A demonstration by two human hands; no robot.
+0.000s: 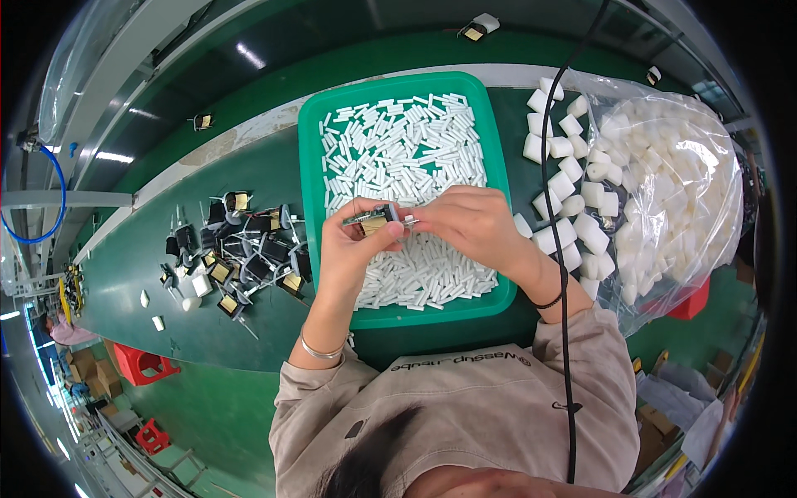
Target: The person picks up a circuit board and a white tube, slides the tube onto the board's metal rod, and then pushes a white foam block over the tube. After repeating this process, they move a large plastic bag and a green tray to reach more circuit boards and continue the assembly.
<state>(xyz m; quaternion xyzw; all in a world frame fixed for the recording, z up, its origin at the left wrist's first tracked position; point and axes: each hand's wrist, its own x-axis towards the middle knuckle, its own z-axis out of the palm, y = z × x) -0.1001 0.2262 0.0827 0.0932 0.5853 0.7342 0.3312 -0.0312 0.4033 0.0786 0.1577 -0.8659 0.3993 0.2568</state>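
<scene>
My left hand is closed around a small electronic assembly, with a green circuit board edge, a gold-coloured face and a grey end cap. Its capped end points right, toward my right hand. The fingertips of that hand are pinched at a small white piece beside the grey cap. Whether this piece is joined to the assembly is hard to see. Both hands are above a green tray filled with short white tubes.
Left of the tray lies a pile of similar black-and-gold assemblies. White foam plugs are scattered on the right, beside a clear plastic bag full of them. A black cable hangs across the right side. A red stool stands at lower left.
</scene>
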